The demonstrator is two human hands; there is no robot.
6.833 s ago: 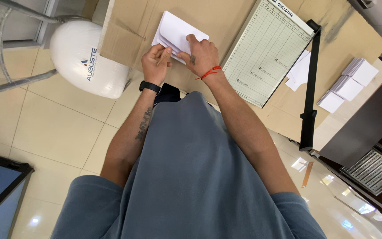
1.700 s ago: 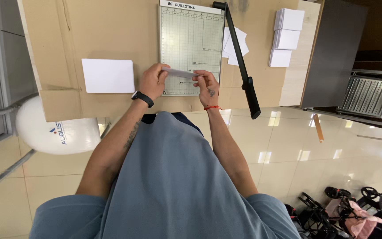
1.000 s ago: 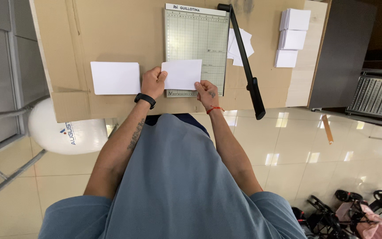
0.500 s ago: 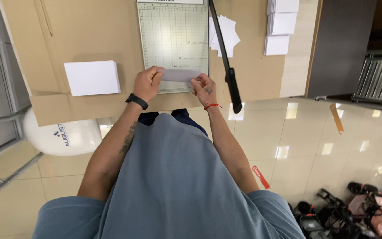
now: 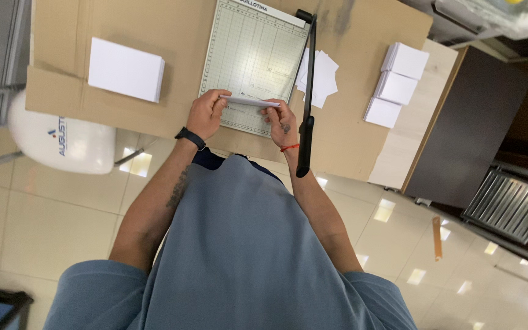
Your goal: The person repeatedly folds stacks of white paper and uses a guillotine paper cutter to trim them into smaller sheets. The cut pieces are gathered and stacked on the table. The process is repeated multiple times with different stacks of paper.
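Since half a second ago the small stack of white sheets [image 5: 250,101] has turned almost edge-on to the camera, and the view has swung so the cutter sits nearer the table's middle. A thick pile of white paper [image 5: 126,69] lies toward the table's left edge; the paper cutter [image 5: 252,61] lies at the near edge with its black blade arm [image 5: 307,91] raised along its right side. Loose cut sheets [image 5: 320,74] lie just beyond the arm, and three small piles of cut cards [image 5: 396,85] sit near the right edge. The sheets hang above the cutter's near end, between both hands: the left hand [image 5: 206,114] pinches their left end, the right hand [image 5: 281,121] pinches the right end.
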